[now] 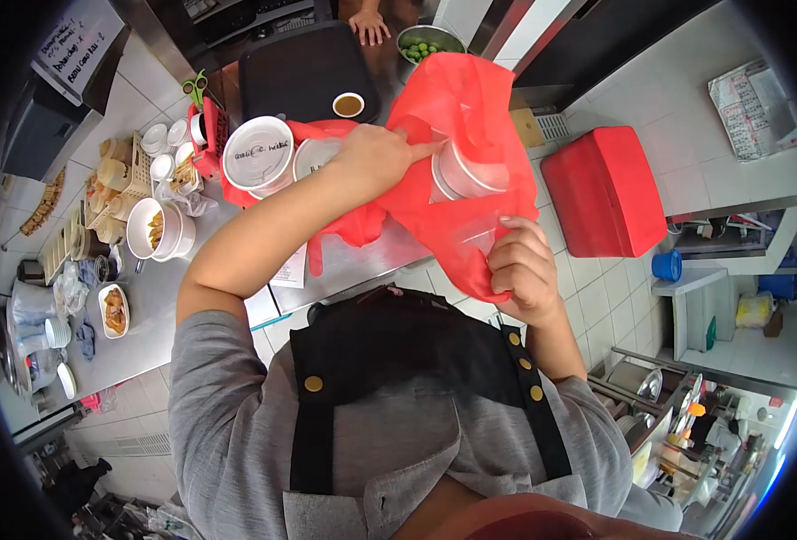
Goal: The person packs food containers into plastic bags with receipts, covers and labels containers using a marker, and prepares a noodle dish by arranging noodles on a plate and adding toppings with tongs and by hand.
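My left hand [373, 160] reaches across to a red plastic bag [448, 99]; its index finger stretches along the plastic, and the other fingers look curled against it. A white round tub [472, 173] shows in the bag, beside that fingertip. Lower down, my right hand [523, 270] pinches the bag's near edge between bent fingers and thumb. To the left, a lidded white tub [259, 155] with black handwriting stands with red plastic around it. A second lidded tub [313, 157] is partly hidden behind my left forearm.
A small cup of brown sauce [348, 105] sits by a black tray [299, 67]. Another person's hand [369, 25] rests near a bowl of green limes [424, 43]. Leftward are white tubs [175, 232] and a food dish [114, 310]. A red box [604, 193] stands right.
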Tool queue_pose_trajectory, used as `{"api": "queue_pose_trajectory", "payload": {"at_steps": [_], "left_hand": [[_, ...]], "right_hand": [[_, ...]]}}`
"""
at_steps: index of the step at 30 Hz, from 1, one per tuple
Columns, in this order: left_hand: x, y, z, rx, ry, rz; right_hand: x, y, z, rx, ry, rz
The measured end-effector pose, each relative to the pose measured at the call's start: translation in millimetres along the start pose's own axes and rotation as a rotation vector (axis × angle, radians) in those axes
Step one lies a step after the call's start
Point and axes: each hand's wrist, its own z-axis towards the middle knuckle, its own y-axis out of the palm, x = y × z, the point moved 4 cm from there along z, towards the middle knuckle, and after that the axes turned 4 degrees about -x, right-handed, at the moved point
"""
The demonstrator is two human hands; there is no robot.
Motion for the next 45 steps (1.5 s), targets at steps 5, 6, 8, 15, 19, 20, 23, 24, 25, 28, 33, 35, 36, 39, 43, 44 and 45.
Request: {"api": "queue_pose_trajectory", "payload": {"at_steps": [5, 6, 8, 15, 19, 20, 23, 24, 25, 28, 33, 35, 36, 39, 43, 44, 45], "left_hand": [[-10.8, 18.8, 5.6, -0.283, -0.170, 0.117], [-7.4, 14.4, 5.1, -0.286, -0.166, 0.119], [4.8, 0.7, 3.2, -0.215, -0.123, 0.150], [19.8, 22.6, 3.1, -0.427, 0.014, 0.086], [24.2, 17.9, 5.7, -0.387, 0.037, 0.005], [25.4, 21.9, 5.3, -0.426, 0.040, -0.011], [25.7, 11.7, 13.9, 0.023, 0.120, -0.138], [28.2, 3.5, 15.6, 0.020, 0.124, -0.139], [33.4, -19.6, 16.3, 0.216, 0.150, -0.202], [34.8, -30.5, 19.8, 0.462, 0.182, -0.222], [34.4, -9.5, 34.2, 0.466, 0.265, -0.213], [35.4, 1.7, 37.2, 0.377, 0.370, -0.402], [41.5, 2.4, 30.2, 0.360, 0.343, -0.467], [51.9, 5.2, 8.0, 0.401, 0.232, -0.575], [41.0, -22.5, -32.7, 0.526, 0.120, -0.741], [30.9, -31.7, -46.1, 0.526, 0.091, -0.796], [20.4, -40.2, -59.8, 0.527, 0.062, -0.853]], "right_hand": [[-2.0, 8.3, 1.1, 0.003, -0.025, -0.027], [-1.4, 12.2, 1.1, -0.038, -0.018, 0.011], [0.5, 20.5, -2.1, -0.009, -0.023, 0.035], [12.9, 4.2, -5.3, -0.031, -0.033, -0.103], [18.0, -1.4, -8.0, 0.028, -0.065, -0.130], [18.5, -1.1, -6.8, 0.027, -0.065, -0.129], [20.3, -5.3, 0.1, 0.069, -0.096, -0.193], [20.5, -8.6, 1.8, 0.094, -0.124, -0.209], [19.9, -12.2, 2.7, 0.116, -0.151, -0.223], [20.5, -24.5, 8.2, 0.154, -0.211, -0.250], [22.2, -42.6, 15.0, 0.197, -0.234, -0.302], [23.0, -43.2, 20.2, 0.218, -0.217, -0.322], [22.2, -42.6, 22.0, 0.210, -0.216, -0.307], [23.8, -38.7, 21.1, 0.217, -0.200, -0.258], [27.9, -38.6, 22.6, 0.207, -0.163, -0.214], [30.8, -38.8, 24.6, 0.198, -0.174, -0.212], [31.9, -37.8, 28.2, 0.204, -0.172, -0.204]]}}
